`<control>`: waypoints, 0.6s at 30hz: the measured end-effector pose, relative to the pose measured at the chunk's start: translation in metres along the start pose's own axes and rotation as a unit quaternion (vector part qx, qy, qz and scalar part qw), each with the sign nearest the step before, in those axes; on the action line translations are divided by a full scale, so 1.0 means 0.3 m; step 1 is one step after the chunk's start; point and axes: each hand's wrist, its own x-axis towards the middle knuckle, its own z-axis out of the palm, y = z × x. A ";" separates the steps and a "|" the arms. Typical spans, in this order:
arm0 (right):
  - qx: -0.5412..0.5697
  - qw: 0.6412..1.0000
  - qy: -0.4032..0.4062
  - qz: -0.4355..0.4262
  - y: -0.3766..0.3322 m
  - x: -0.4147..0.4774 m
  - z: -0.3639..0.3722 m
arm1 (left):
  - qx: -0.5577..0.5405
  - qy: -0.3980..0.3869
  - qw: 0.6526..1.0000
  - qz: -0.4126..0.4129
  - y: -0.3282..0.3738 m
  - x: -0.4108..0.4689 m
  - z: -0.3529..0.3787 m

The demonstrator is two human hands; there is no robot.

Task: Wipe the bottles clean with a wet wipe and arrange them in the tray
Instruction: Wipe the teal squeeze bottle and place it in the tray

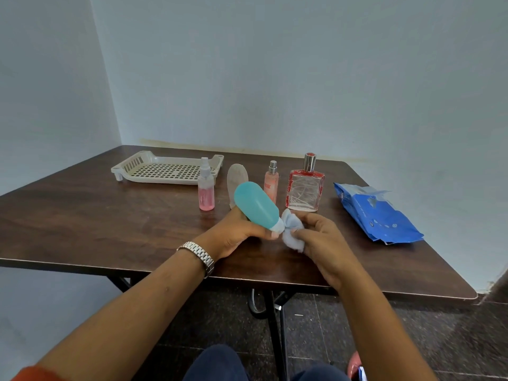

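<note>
Gripping teal bottle [255, 204] in left hand [242, 235], fingers wrapped round the narrow end near the cap. Holding it tilted above the surface [110, 215], cap end low and toward the right. Pinching bunched wet wipe [292, 229] in right hand [321, 240], pressed against the cap. Looks like mid-wipe on the first bottle; none in the tray [129, 163] yet.

Risks from here:
- Could lose the teal bottle: wet plastic, grip low near the cap, most of the body sticking out past the fingers. Would land in the row behind.
- Could tip frosted oval bottle [237, 182] or slim peach spray [271, 182], both just behind the raised base. Tall, narrow, probably unstable.
- Same for pink spray bottle [206, 188], standing right in front of the tray on the reach path.
- Square glass perfume bottle [304, 188] near the right knuckles: likely heavy and breakable, worst one to nudge.
- Might loosen the cap if twisting hard with the wipe; cannot tell the cap type.
- Wet wipe pack [376, 213] lying open at far right: remaining wipes likely to dry out.
</note>
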 end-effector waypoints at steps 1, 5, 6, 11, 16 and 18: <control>-0.017 0.999 -0.034 0.015 0.001 0.004 -0.003 | 0.006 -0.006 1.000 -0.003 0.002 -0.002 0.001; -0.010 0.993 -0.108 0.054 -0.020 0.018 -0.005 | 0.017 -0.024 0.999 -0.028 0.007 -0.008 -0.007; -0.011 0.992 -0.111 0.055 -0.023 0.024 -0.008 | 0.016 -0.021 0.999 -0.033 0.007 -0.006 -0.010; 0.062 0.993 -0.096 0.034 -0.018 0.041 -0.013 | -0.012 -0.020 0.999 -0.033 0.005 0.009 -0.013; -0.071 0.992 0.078 -0.074 0.014 0.055 -0.002 | -0.065 0.020 0.997 -0.019 -0.007 0.032 -0.017; -0.170 0.967 0.141 -0.128 0.023 0.055 0.006 | -0.115 0.028 0.993 -0.004 -0.009 0.035 -0.010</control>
